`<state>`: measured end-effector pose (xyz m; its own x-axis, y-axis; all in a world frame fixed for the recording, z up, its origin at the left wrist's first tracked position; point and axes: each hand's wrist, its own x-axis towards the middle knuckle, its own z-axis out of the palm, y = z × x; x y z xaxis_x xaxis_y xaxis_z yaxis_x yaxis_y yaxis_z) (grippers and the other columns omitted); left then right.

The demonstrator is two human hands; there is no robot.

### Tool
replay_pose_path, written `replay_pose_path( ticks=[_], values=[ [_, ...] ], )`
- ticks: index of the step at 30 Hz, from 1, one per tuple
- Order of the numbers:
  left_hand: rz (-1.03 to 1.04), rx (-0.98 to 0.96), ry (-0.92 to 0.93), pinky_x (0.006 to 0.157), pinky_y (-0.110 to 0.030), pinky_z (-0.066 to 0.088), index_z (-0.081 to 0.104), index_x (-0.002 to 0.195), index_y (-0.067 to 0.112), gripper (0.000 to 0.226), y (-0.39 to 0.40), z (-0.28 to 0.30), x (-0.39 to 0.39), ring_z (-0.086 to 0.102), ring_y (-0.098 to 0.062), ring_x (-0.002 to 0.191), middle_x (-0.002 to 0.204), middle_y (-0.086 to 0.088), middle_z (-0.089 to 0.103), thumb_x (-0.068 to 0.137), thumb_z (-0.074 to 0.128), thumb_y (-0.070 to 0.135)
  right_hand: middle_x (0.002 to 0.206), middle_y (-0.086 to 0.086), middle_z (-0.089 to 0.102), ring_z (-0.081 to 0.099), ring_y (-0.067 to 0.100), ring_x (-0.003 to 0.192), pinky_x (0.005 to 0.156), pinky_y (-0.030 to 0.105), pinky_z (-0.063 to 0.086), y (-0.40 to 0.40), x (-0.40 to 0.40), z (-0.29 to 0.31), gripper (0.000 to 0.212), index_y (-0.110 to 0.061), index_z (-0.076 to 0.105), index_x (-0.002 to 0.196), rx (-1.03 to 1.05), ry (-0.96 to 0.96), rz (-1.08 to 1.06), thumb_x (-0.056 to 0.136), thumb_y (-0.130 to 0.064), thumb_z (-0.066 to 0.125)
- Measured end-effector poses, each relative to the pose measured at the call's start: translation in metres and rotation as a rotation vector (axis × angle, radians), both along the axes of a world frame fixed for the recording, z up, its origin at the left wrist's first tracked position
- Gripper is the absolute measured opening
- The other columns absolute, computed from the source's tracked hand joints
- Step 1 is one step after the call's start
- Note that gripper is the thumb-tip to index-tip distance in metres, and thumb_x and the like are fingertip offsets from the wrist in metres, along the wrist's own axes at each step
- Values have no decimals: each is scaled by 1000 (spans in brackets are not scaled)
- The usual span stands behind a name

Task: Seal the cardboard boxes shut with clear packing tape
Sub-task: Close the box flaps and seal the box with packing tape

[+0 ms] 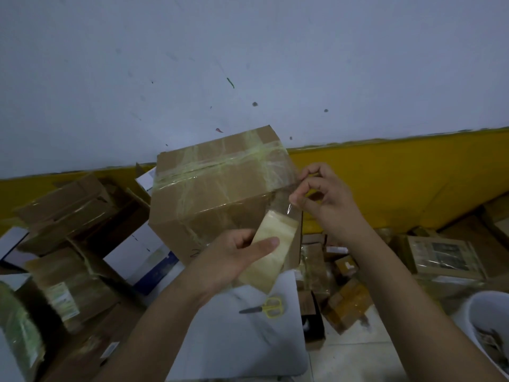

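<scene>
I see the cardboard box point(220, 194) in the middle, tilted, with its lower part on the white surface point(234, 340) and its top already crossed by strips of clear tape. My left hand point(234, 260) grips the roll of packing tape point(265, 252) against the near right corner of the box, the thumb lying across the roll and the other fingers curled behind it. My right hand point(322, 197) is just beside the right edge of the box and pinches the loose strip of tape point(286, 208) between thumb and fingertips; the strip runs from the roll up to this hand. Small yellow scissors point(265, 307) lie on the surface below the roll, apart from both hands. Many other boxes point(71, 216) are piled on the left and more on the floor at the right, near a white bucket point(479, 321)
</scene>
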<state>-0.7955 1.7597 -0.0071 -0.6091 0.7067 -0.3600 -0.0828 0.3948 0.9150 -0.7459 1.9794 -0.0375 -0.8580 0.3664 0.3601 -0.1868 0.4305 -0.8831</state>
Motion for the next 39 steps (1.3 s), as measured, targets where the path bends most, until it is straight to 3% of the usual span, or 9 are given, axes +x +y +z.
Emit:
replay_pose_path(
  ticks=[8, 12, 15, 18, 20, 23, 29, 36, 39],
  values=[
    [-212, -82, 196, 72, -28, 52, 72, 96, 24, 20, 12, 30, -13, 70, -10, 75, 84, 5, 75, 89, 69, 42, 102, -8, 46, 50, 7, 99, 76, 17, 46, 12, 3, 10, 24, -22, 63, 65, -217, 107, -214, 82, -12, 78],
    [-297, -127, 74, 79, -34, 55, 74, 98, 21, 42, -3, 24, -13, 73, -20, 85, 93, -2, 77, 78, 77, 58, 100, -16, 48, 52, 7, 102, 99, 50, 47, 40, 5, 13, 21, -35, 63, 60, -262, 126, -347, 76, -26, 74],
    [-286, -102, 49, 90, -39, 56, 75, 102, 23, 52, -15, 32, -22, 73, -26, 100, 105, -6, 77, 65, 74, 59, 101, -18, 48, 54, 16, 110, 99, 55, 45, 48, 5, 7, 18, -37, 65, 62, -222, 89, -336, 76, -31, 74],
    [-283, -149, 107, 89, -38, 58, 75, 102, 31, 62, -20, 45, -40, 73, -23, 98, 104, -3, 77, 54, 81, 71, 102, -14, 48, 56, 26, 110, 97, 51, 49, 40, -2, 2, 20, -33, 66, 62, -324, 117, -339, 78, -26, 76],
    [-362, -229, 194, 74, -25, 58, 75, 90, 39, 41, -21, 55, -48, 73, -16, 84, 90, 3, 77, 67, 76, 73, 106, -3, 50, 57, 19, 99, 90, 43, 54, 37, -8, -5, 29, -26, 64, 62, -449, 147, -396, 86, -14, 73],
    [-420, -371, 440, 55, -14, 39, 70, 76, 24, 50, -32, 70, -61, 56, -4, 58, 62, 7, 59, 77, 61, 73, 126, 24, 52, 60, 19, 101, 83, 35, 60, 48, -10, -12, 44, -32, 61, 54, -598, 146, -528, 94, -12, 66],
    [-324, -518, 775, 65, -42, 51, 71, 87, 22, 95, -76, 91, -92, 63, -17, 62, 67, 2, 65, 54, 41, 105, 113, 22, 59, 62, 18, 99, 98, 52, 51, 44, -11, -28, 41, -28, 60, 55, -608, -11, -480, 92, -13, 68],
    [-273, -496, 936, 48, -22, 43, 67, 76, 40, 82, -71, 94, -101, 61, -6, 56, 62, 12, 63, 49, 30, 108, 96, 28, 58, 65, -6, 79, 102, 47, 49, 25, -32, -40, 22, -1, 60, 77, -676, -49, -466, 96, -13, 64],
    [-247, -476, 957, 52, -19, 43, 64, 76, 45, 81, -72, 89, -104, 60, -4, 56, 60, 16, 62, 46, 26, 109, 105, 34, 58, 65, 19, 84, 92, 39, 52, 21, -40, -43, 21, -6, 59, 80, -681, -77, -488, 96, -17, 65]
  ],
)
